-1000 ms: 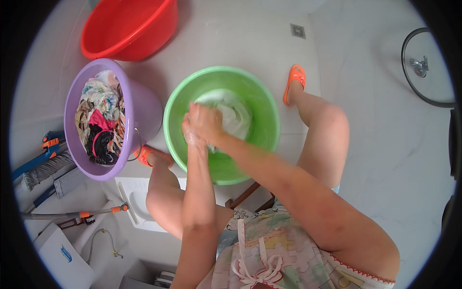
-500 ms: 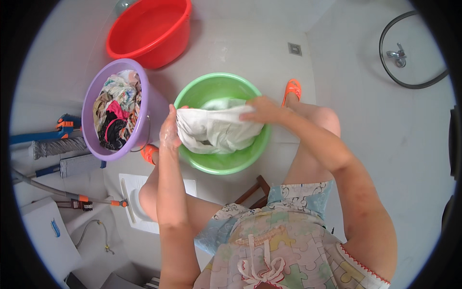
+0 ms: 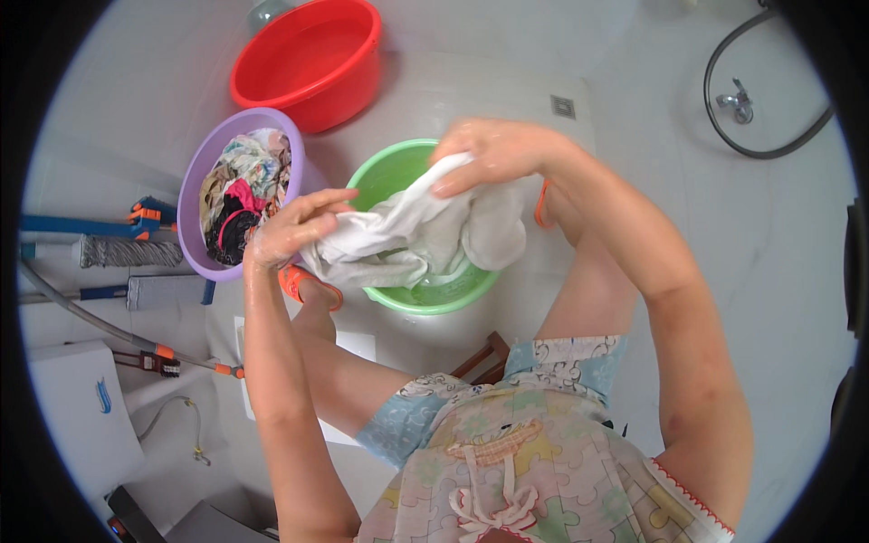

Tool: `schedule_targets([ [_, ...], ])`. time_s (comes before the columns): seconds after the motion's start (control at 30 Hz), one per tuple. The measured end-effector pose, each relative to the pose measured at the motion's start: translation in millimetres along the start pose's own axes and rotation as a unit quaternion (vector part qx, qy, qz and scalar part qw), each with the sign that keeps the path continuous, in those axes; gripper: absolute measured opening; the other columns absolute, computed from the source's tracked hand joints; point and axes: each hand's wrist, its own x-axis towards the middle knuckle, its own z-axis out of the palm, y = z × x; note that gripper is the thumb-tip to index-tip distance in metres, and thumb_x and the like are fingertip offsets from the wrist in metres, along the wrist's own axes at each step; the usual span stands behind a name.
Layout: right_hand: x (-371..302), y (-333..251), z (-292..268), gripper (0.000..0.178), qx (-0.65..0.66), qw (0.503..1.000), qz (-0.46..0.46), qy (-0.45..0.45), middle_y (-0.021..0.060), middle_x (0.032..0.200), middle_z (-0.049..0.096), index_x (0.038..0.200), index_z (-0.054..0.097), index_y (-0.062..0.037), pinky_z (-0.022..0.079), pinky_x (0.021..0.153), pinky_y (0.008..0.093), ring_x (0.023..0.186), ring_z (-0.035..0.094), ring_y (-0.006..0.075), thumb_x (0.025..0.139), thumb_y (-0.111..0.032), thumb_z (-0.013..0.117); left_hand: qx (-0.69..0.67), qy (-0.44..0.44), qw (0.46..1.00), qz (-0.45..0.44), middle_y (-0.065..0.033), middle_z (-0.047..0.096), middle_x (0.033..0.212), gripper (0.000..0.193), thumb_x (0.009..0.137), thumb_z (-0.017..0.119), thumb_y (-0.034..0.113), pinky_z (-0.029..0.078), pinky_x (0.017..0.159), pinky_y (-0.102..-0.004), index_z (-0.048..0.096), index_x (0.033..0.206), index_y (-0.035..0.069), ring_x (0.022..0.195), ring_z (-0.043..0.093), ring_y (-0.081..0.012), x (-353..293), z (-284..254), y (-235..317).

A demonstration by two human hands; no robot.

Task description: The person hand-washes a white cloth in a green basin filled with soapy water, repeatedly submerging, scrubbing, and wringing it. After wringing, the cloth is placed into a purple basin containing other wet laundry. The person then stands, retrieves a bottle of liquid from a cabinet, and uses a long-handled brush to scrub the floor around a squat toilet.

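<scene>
A wet-looking white cloth [image 3: 407,237] is stretched between my two hands over the green basin [image 3: 425,303]. My left hand [image 3: 294,226] grips its left end, with some fingers reaching out past the fabric. Higher up and to the right, my right hand [image 3: 493,156] has a fold of the cloth pinched between thumb and fingers. The rest of the cloth sags in a loose bundle, bulging over the basin's right rim. Whether its lowest part touches the water is hidden. I cannot tell what kind of garment or linen it is.
Left of the basin stands a purple bucket [image 3: 188,213] heaped with mixed clothes [image 3: 249,185]. Behind it is a red tub [image 3: 308,54]. Mops [image 3: 131,252] and a hose [image 3: 90,317] line the left wall. A floor drain [image 3: 562,107] and a wall tap [image 3: 738,101] are at right.
Both hands have lifted the cloth higher and drawn apart, the left one moving left. My right hand has moved up with its fold of cloth. The view has shifted slightly.
</scene>
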Motion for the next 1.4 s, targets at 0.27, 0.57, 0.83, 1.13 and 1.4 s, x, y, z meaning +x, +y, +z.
schedule_targets([
  [0.27, 99.6, 55.8, 21.3, 0.022, -0.102, 0.97, -0.006, 0.219, 0.0092, 0.085, 0.069, 0.082, 0.067, -0.0046, 0.05, 0.07, 0.0376, 0.079, 0.065, 0.0258, 0.079, -0.026, 0.063, -0.098, 0.029, 0.957, -0.273, -0.0173, 0.059, 0.119, 0.065, 0.087, 0.057, 0.045, 0.044, 0.093, -0.0333, 0.048, 0.125, -0.007, 0.105, 0.059, -0.0252, 53.7, 77.0, -69.0],
  [0.57, 29.0, 155.8, 173.5, 0.043, 0.007, 0.97, 0.237, -0.048, 0.0197, 0.095, 0.066, 0.099, 0.069, -0.004, 0.046, 0.085, 0.043, 0.091, 0.062, 0.0323, 0.092, -0.038, 0.043, -0.491, 0.155, 0.854, -0.074, -0.0186, 0.046, 0.134, 0.057, 0.095, 0.044, 0.036, 0.036, 0.104, -0.0455, 0.036, 0.135, -0.004, 0.122, 0.047, -0.0327, 6.7, 60.5, -151.6],
  [0.83, 77.0, 192.9, 173.8, 0.034, 0.042, 0.857, 0.152, 0.49, 0.0216, 0.108, 0.062, 0.109, 0.064, -0.0054, 0.045, 0.089, 0.0427, 0.103, 0.058, 0.0354, 0.091, -0.03, 0.049, -0.514, 0.17, 0.841, -0.018, -0.0186, 0.043, 0.138, 0.056, 0.097, 0.037, 0.037, 0.033, 0.105, -0.0485, 0.033, 0.138, -0.002, 0.124, 0.044, -0.0354, 3.8, 50.2, -159.4],
  [1.13, 79.4, 189.4, 212.6, 0.047, 0.216, 0.913, 0.26, 0.229, 0.0172, 0.095, 0.064, 0.092, 0.064, -0.0005, 0.049, 0.079, 0.0342, 0.09, 0.063, 0.0261, 0.081, -0.046, 0.062, -0.538, 0.186, 0.822, -0.004, -0.0175, 0.045, 0.136, 0.057, 0.098, 0.036, 0.039, 0.036, 0.104, -0.0482, 0.034, 0.137, -0.002, 0.123, 0.046, -0.0328, 5.4, 45.8, -157.1],
  [1.4, 59.0, 180.5, 119.9, 0.023, 0.489, 0.79, 0.111, 0.353, 0.0109, 0.078, 0.063, 0.081, 0.06, -0.0029, 0.049, 0.069, 0.0291, 0.074, 0.063, 0.0172, 0.087, -0.025, 0.059, -0.556, 0.169, 0.814, 0.0, -0.0167, 0.048, 0.133, 0.053, 0.097, 0.04, 0.034, 0.037, 0.103, -0.0431, 0.037, 0.134, -0.004, 0.12, 0.049, -0.0308, 8.6, 35.5, -154.3],
])
